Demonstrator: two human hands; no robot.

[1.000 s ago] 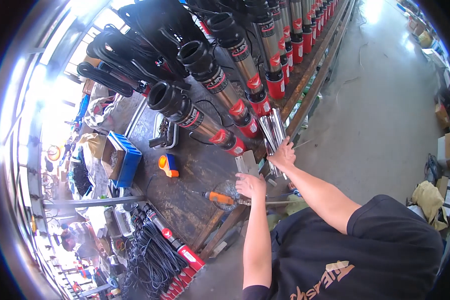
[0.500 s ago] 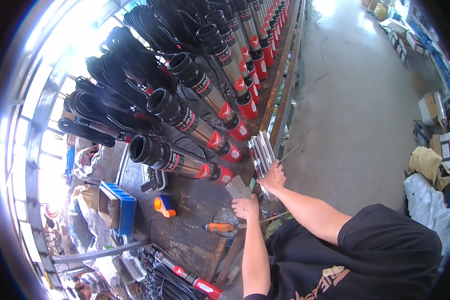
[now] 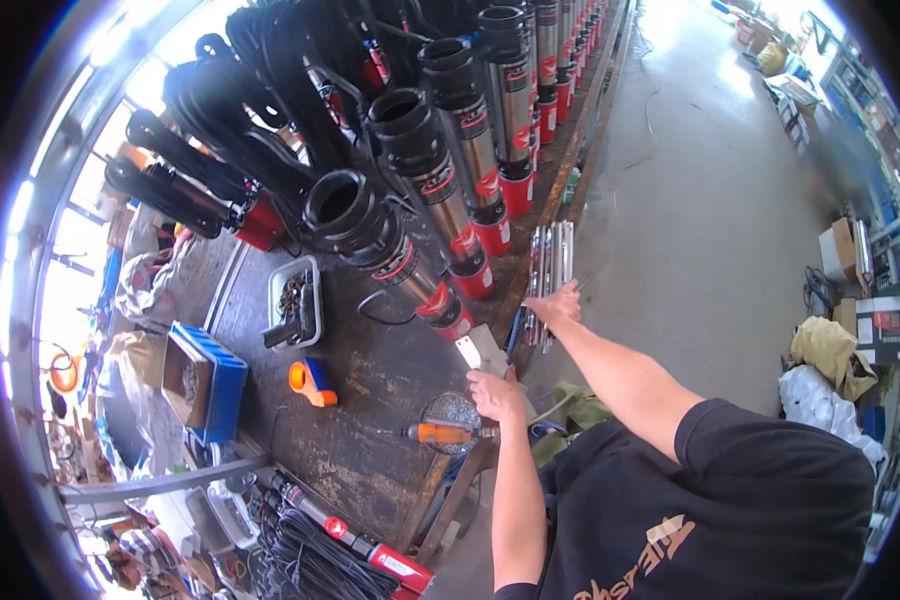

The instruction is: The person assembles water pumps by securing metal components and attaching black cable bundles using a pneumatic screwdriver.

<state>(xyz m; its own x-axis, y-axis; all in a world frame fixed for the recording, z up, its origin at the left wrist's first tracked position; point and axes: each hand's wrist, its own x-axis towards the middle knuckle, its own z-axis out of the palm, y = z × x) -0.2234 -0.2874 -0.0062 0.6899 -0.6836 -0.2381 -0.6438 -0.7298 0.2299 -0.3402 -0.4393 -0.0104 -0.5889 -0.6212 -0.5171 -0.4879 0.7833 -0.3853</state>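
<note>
My right hand [image 3: 558, 304] grips a bundle of long, shiny metal strips [image 3: 553, 250] beside the bench's right edge, fingers across their lower half. Nearer to me, my left hand [image 3: 497, 394] pinches a flat grey plate [image 3: 490, 345] with a pale piece at its left side. Just beyond that plate, the nearest steel pump [image 3: 400, 255] stands, with a black collar on top and a red base. Below and left of my left hand, an orange-handled power screwdriver [image 3: 442, 433] lies across a round dish [image 3: 450, 408] of small parts.
Rows of pumps and coiled black cables [image 3: 260, 100] fill the far bench [image 3: 360, 400]. At left are a tape dispenser [image 3: 313, 382], a blue bin [image 3: 225, 390] and a clear tray [image 3: 315, 300] of small parts. Boxes and sacks [image 3: 835, 355] line the floor's right side.
The view has shifted, so the pumps stand more upright in it. My right hand and the metal strips have moved farther away from me; my left hand still holds the plate.
</note>
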